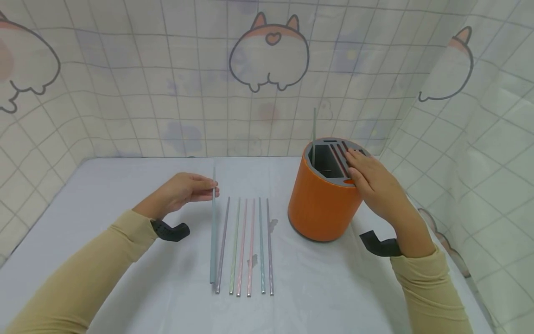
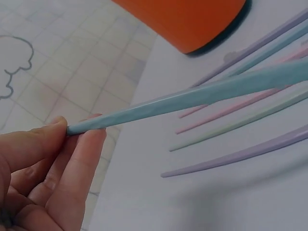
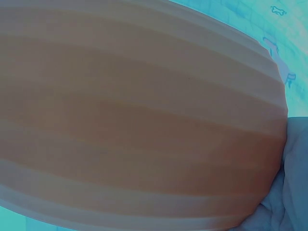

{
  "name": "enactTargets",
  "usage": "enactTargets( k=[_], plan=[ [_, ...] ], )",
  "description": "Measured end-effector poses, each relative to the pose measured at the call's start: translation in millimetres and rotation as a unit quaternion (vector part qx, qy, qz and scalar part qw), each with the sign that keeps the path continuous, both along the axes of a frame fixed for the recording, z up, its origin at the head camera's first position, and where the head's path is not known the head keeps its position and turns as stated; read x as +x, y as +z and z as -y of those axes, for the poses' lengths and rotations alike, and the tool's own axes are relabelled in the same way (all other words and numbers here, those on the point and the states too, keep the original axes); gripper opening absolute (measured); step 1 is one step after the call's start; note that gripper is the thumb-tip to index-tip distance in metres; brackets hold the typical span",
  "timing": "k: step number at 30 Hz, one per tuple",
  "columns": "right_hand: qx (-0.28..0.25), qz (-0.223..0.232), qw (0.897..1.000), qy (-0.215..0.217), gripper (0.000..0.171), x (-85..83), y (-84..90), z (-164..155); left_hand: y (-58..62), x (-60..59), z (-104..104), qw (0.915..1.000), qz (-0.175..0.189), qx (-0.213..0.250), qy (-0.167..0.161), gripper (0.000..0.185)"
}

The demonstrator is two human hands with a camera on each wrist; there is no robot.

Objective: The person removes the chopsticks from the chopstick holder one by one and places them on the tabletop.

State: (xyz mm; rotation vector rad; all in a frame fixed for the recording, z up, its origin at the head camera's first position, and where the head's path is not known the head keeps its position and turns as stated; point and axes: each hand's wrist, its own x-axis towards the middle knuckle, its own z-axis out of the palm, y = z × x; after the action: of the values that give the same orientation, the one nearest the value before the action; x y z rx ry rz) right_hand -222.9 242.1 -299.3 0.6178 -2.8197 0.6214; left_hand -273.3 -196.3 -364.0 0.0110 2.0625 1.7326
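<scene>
In the head view my left hand (image 1: 187, 190) pinches a light blue chopstick (image 2: 192, 98) by its thin end, between thumb and fingers. Its thick end points toward me, beside a purple chopstick (image 1: 223, 246). More chopsticks lie in a row to its right: a green one (image 1: 235, 246), two pink ones (image 1: 242, 250), a blue one (image 1: 261, 246) and another purple one (image 1: 269, 246). My right hand (image 1: 377, 190) rests over the right of the top of an orange utensil holder (image 1: 321, 204), fingers extended. A green chopstick (image 1: 314, 125) stands in the holder's large opening.
The holder's grey top (image 1: 329, 140) has narrow slots beside the large opening. A white cloth (image 1: 137, 185) covers the table. A checked curtain (image 1: 187, 116) with cartoon animals hangs behind and along the sides. In the right wrist view the holder's ribbed side (image 3: 144, 120) fills most of the frame.
</scene>
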Motion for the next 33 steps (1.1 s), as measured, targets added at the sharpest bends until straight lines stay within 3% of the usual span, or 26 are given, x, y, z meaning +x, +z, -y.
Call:
enactTargets(
  k=[7,14,29,33],
  plan=[
    [0.001,-0.001,1.000,-0.003,0.051,-0.4,-1.2,0.3,-13.4,2.4,3.9,0.9995,0.030,-0.007,-0.002,0.045],
    [0.003,0.000,1.000,-0.003,0.051,-0.2,-0.5,-0.1,-29.3,-2.5,-0.5,0.9990,0.034,-0.029,0.002,0.044],
    [0.000,-0.006,1.000,0.000,0.050,0.2,-0.6,0.3,-55.6,-6.9,-6.5,0.9958,0.060,-0.055,0.042,0.040],
    [-0.004,-0.012,1.000,0.001,0.050,0.2,-0.9,0.5,-60.7,-7.2,-8.2,0.9939,0.055,-0.085,0.045,0.037]
  ],
)
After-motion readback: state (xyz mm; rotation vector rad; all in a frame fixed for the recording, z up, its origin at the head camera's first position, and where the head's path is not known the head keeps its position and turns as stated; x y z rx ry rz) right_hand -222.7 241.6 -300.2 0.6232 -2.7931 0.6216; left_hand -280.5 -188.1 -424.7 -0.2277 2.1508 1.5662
